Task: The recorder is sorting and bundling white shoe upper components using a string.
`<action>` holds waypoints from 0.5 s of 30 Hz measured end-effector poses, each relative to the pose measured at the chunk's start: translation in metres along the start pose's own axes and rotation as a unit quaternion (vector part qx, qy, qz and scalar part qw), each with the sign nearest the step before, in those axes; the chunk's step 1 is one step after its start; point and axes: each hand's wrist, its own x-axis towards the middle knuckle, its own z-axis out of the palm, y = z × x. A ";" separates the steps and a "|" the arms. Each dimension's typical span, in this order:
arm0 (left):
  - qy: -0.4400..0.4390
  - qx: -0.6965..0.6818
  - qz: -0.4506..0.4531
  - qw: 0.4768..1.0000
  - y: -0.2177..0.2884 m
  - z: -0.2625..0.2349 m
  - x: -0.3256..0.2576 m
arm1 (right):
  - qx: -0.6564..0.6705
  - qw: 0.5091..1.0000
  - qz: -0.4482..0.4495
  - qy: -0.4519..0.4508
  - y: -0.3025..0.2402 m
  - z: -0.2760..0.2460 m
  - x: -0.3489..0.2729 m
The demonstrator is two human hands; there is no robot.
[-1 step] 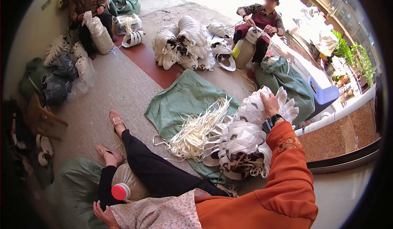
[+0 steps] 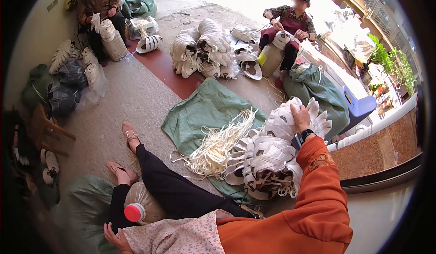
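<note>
My right hand, with a dark watch at the wrist, reaches over the far end of a pile of nested white strappy pieces that look like shoe uppers. The fingers curl over the upper pieces, and the fingertips are partly hidden among them. My left hand lies at my lap beside the floral cloth, fingers apart and holding nothing. Between my legs stands a big clear jar with a red lid. A heap of cream cords lies left of the pile.
A green sheet spreads under the cords. Beyond are more stacked white pieces. Two people sit working, one far left, one far right. A full green sack and blue-grey bin stand right; dark bags lie left.
</note>
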 end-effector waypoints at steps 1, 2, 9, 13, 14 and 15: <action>-0.002 0.010 0.003 1.000 -0.001 0.000 -0.001 | 0.011 1.000 -0.001 0.017 0.004 -0.001 -0.005; 0.001 0.010 0.001 1.000 -0.003 0.000 -0.002 | 0.023 0.999 -0.002 0.032 0.011 -0.003 -0.009; 0.006 -0.052 -0.044 0.998 0.020 -0.017 -0.008 | 0.114 0.972 -0.196 0.061 0.103 -0.027 -0.009; -0.010 -0.068 -0.031 0.997 0.039 -0.012 0.004 | 0.320 0.945 -0.065 0.002 0.142 -0.052 -0.033; 0.004 -0.063 -0.045 0.997 0.031 -0.015 -0.004 | 0.219 0.959 -0.182 0.007 0.139 -0.020 -0.016; 0.003 -0.067 -0.045 0.997 0.039 -0.015 -0.003 | 0.188 0.970 -0.155 0.005 0.130 -0.009 -0.028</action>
